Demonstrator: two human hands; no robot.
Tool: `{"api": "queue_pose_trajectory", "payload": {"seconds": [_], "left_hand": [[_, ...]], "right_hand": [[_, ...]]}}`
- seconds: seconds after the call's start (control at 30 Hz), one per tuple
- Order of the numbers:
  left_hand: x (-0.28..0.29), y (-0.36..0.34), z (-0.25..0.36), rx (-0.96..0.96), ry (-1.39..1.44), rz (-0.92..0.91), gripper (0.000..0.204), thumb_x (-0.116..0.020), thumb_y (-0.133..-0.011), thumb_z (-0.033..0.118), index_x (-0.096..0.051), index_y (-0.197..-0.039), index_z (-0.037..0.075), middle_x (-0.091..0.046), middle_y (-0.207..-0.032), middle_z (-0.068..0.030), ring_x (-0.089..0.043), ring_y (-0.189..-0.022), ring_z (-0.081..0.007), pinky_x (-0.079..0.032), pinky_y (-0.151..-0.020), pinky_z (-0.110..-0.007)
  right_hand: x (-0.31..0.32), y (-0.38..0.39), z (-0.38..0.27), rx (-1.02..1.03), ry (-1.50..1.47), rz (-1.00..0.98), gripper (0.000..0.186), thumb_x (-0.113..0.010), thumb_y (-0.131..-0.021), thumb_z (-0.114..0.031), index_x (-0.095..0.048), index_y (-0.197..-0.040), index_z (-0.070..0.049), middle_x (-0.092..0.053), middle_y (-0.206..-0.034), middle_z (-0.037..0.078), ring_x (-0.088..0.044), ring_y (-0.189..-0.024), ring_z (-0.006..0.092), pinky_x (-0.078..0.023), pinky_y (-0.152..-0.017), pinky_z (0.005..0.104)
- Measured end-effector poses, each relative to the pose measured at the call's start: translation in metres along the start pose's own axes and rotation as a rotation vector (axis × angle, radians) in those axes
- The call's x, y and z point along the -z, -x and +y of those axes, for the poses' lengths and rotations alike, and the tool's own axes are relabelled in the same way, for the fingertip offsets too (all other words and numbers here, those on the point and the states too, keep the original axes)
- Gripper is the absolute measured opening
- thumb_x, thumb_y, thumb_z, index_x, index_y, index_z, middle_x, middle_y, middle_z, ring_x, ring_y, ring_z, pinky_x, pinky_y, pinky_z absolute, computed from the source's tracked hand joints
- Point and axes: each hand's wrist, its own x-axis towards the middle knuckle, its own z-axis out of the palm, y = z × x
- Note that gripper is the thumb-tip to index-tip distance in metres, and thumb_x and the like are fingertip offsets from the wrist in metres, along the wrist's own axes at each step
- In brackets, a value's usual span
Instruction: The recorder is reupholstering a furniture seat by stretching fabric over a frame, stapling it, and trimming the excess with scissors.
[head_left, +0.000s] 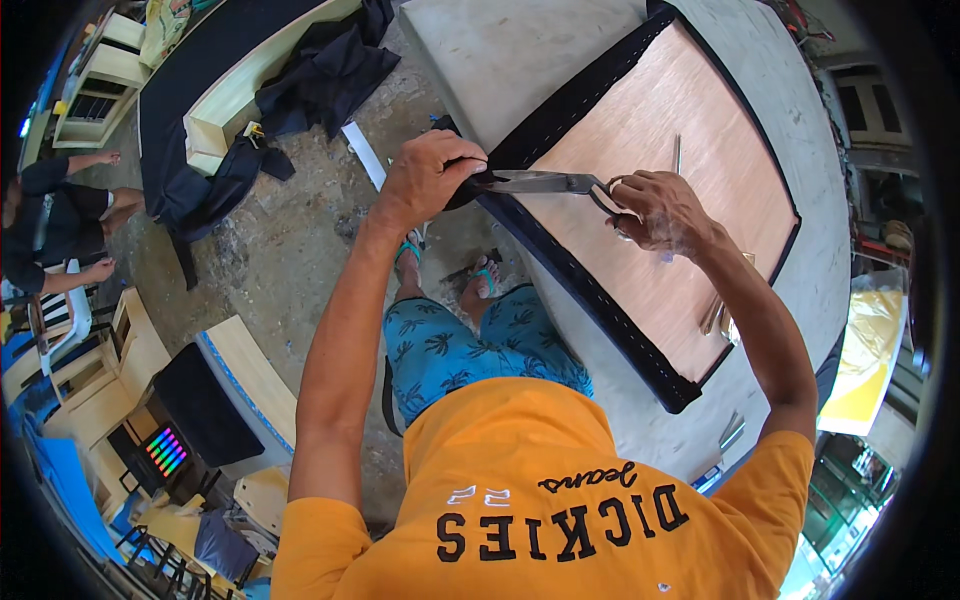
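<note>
A pale plywood panel [640, 150] lies on the table, its edges wrapped in black fabric [590, 295] fastened with a row of staples. At the panel's near left corner, my left hand [428, 172] pinches a bit of that black fabric. My right hand [655, 212] grips the handles of large metal scissors [540, 182] above the panel. The blades point left and their tips meet the fabric beside my left fingers. How far the blades are parted is hard to make out.
A slim metal tool [677, 155] rests on the panel. Pale grey sheeting [490, 60] covers the table. Dark cloth [320, 80] and a wooden frame [207, 145] lie at the far left. Another person [65, 215] is at the left. A white strip [363, 155] is on the floor.
</note>
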Motion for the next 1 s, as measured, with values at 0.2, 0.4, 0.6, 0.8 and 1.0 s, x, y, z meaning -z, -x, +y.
{"api": "queue_pose_trajectory", "payload": {"seconds": [0.2, 0.4, 0.6, 0.8, 1.0], "left_hand": [[0.006, -0.007, 0.006, -0.042, -0.010, -0.045, 0.009, -0.072, -0.085, 0.004, -0.074, -0.093, 0.001, -0.070, -0.085, -0.0069, -0.061, -0.072, -0.0214, -0.048, -0.067, -0.032], [0.004, -0.009, 0.006, -0.049, -0.036, -0.034, 0.009, -0.071, -0.085, 0.004, -0.075, -0.093, 0.002, -0.069, -0.084, -0.0063, -0.060, -0.071, -0.0215, -0.048, -0.067, -0.033], [0.002, -0.010, 0.009, -0.043, -0.052, -0.034, 0.007, -0.071, -0.084, 0.005, -0.074, -0.090, 0.003, -0.070, -0.082, -0.0060, -0.060, -0.072, -0.0233, -0.049, -0.069, -0.034], [0.004, -0.011, 0.005, -0.059, -0.066, -0.040, 0.009, -0.071, -0.085, 0.004, -0.075, -0.093, 0.002, -0.070, -0.083, -0.0056, -0.060, -0.071, -0.0211, -0.049, -0.069, -0.032], [0.008, -0.006, -0.010, 0.087, 0.077, -0.017, 0.011, -0.071, -0.087, 0.003, -0.075, -0.096, 0.000, -0.072, -0.087, -0.0036, -0.059, -0.072, -0.0156, -0.048, -0.069, -0.029]], "right_hand": [[0.010, 0.004, -0.001, -0.087, -0.015, -0.075, 0.032, -0.081, -0.084, -0.028, -0.055, -0.073, -0.014, -0.055, -0.069, 0.001, -0.051, -0.064, 0.0146, -0.042, -0.059, 0.0302], [0.006, 0.008, -0.009, -0.009, 0.113, 0.037, 0.029, -0.081, -0.084, -0.027, -0.056, -0.076, -0.014, -0.055, -0.070, 0.000, -0.051, -0.063, 0.0147, -0.043, -0.059, 0.0302], [-0.006, -0.001, -0.020, 0.021, 0.152, 0.074, 0.026, -0.080, -0.086, -0.025, -0.057, -0.078, -0.015, -0.056, -0.070, -0.001, -0.052, -0.062, 0.0144, -0.044, -0.059, 0.0297], [-0.018, -0.001, -0.016, 0.046, 0.123, 0.108, 0.024, -0.077, -0.089, -0.025, -0.057, -0.079, -0.014, -0.055, -0.070, -0.001, -0.053, -0.063, 0.0141, -0.045, -0.060, 0.0293], [-0.006, -0.005, -0.020, 0.029, 0.100, 0.065, 0.025, -0.076, -0.090, -0.025, -0.057, -0.079, -0.014, -0.054, -0.068, -0.001, -0.053, -0.062, 0.0141, -0.045, -0.060, 0.0297]]}}
